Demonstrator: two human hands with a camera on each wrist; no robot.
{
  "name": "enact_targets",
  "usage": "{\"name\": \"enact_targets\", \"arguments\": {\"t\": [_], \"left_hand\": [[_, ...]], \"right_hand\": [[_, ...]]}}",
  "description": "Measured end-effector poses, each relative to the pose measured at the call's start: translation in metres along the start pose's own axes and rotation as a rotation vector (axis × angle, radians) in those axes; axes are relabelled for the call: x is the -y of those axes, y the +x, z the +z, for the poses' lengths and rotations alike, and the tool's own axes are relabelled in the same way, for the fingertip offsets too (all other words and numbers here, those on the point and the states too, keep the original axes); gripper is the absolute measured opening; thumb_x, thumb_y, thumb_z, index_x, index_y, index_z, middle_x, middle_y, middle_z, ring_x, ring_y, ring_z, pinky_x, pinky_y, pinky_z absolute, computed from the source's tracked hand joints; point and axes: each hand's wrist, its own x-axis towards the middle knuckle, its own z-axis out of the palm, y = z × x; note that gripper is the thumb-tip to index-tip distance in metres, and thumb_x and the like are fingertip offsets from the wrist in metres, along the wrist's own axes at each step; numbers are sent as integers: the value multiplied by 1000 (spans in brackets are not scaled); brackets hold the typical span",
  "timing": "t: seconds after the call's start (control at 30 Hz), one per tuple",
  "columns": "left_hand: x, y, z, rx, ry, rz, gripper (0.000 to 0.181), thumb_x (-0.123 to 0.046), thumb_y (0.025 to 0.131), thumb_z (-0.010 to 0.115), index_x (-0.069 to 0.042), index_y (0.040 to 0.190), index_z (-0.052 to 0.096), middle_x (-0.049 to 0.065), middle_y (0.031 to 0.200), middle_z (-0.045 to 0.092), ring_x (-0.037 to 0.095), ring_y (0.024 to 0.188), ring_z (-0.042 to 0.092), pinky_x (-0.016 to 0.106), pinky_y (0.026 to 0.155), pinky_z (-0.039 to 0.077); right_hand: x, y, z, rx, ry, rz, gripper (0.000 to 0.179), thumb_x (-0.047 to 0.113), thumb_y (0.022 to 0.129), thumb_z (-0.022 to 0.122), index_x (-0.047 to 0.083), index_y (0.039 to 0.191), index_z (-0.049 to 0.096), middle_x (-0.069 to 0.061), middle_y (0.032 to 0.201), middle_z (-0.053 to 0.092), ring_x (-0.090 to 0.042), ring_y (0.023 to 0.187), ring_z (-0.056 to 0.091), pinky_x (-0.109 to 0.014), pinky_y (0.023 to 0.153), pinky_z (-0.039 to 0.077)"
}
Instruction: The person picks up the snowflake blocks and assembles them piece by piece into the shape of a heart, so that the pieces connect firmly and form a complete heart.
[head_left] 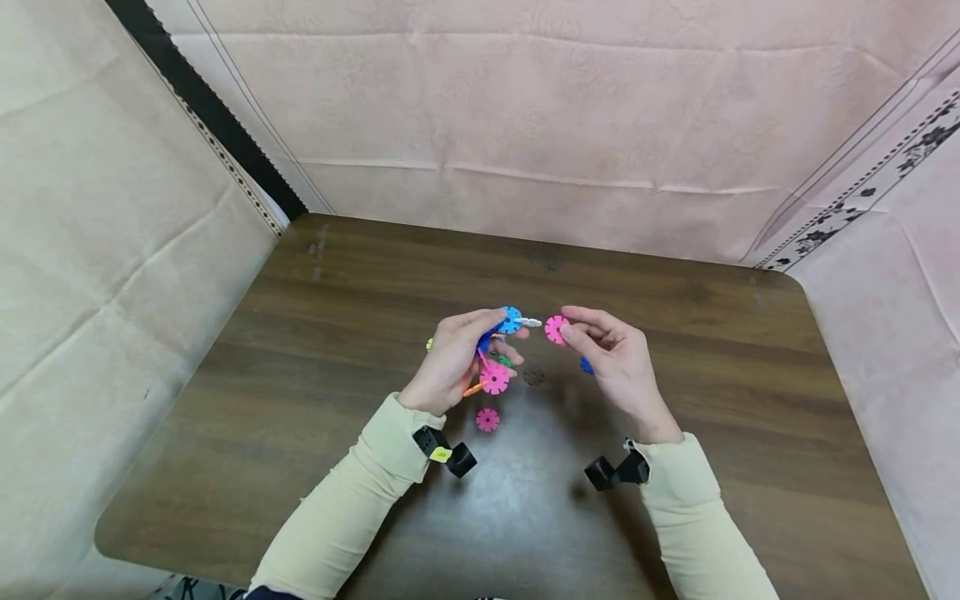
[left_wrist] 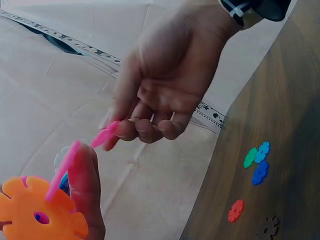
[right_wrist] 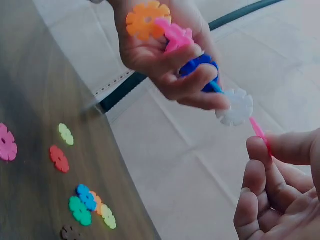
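My left hand [head_left: 448,357] grips a chain of joined notched plastic snowflake discs. In it are a light blue disc [head_left: 512,320], a dark blue disc [right_wrist: 200,70], a pink disc [head_left: 494,378] and an orange disc [right_wrist: 135,26]. A white disc [right_wrist: 236,107] sticks out at the chain's end, toward the right. Between thumb and fingertips, my right hand [head_left: 621,362] pinches a single pink disc [head_left: 556,330]. That disc faces the white one across a small gap in the head view. Fingers hide part of the chain.
Loose discs lie on the brown wooden table [head_left: 360,292] beneath the hands: a pink disc [head_left: 487,420], a dark disc [head_left: 534,378], a red disc [right_wrist: 59,159], a green disc [right_wrist: 80,211] and several others. Pale cloth [head_left: 525,117] hangs behind and at both sides.
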Motion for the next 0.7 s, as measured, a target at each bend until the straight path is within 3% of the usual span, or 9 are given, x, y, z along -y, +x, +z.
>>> {"name": "enact_targets", "arguments": {"t": [0.1, 0.23, 0.37, 0.57, 0.7], "left_hand": [[0, -1, 1, 5, -12, -5, 36, -25, 99, 58, 4, 120, 64, 21, 108, 68, 20, 71, 71, 30, 66, 58], [0, -1, 2, 8, -10, -9, 35, -25, 99, 58, 3, 119, 64, 25, 112, 66, 19, 71, 71, 27, 60, 57], [0, -2, 3, 16, -2, -11, 33, -25, 99, 58, 1, 118, 65, 23, 110, 67, 19, 71, 70, 29, 61, 58], [0, -2, 2, 37, 9, -11, 32, -23, 100, 56, 2, 118, 65, 15, 104, 70, 20, 72, 70, 46, 75, 56], [0, -2, 2, 37, 8, -11, 33, -23, 100, 56, 3, 119, 64, 15, 104, 70, 20, 73, 70, 45, 73, 57]], "right_hand": [[4, -2, 2, -4, 1, -2, 34, 22, 92, 69, 5, 121, 67, -7, 100, 72, -20, 92, 69, -26, 79, 55], [3, -2, 4, 7, 20, -25, 32, 20, 93, 67, 2, 120, 67, -9, 101, 72, -20, 92, 69, -27, 81, 55], [2, -2, 6, 12, 34, -47, 30, 19, 93, 67, 3, 118, 68, -11, 101, 71, -19, 91, 68, -28, 81, 55], [4, -1, 7, 1, -16, -68, 27, 16, 93, 66, 4, 117, 68, -12, 102, 69, -21, 88, 65, -24, 76, 55], [12, -2, 9, 1, -33, -77, 26, 9, 94, 64, -3, 117, 66, -17, 101, 68, -20, 86, 64, -23, 74, 55]]}}
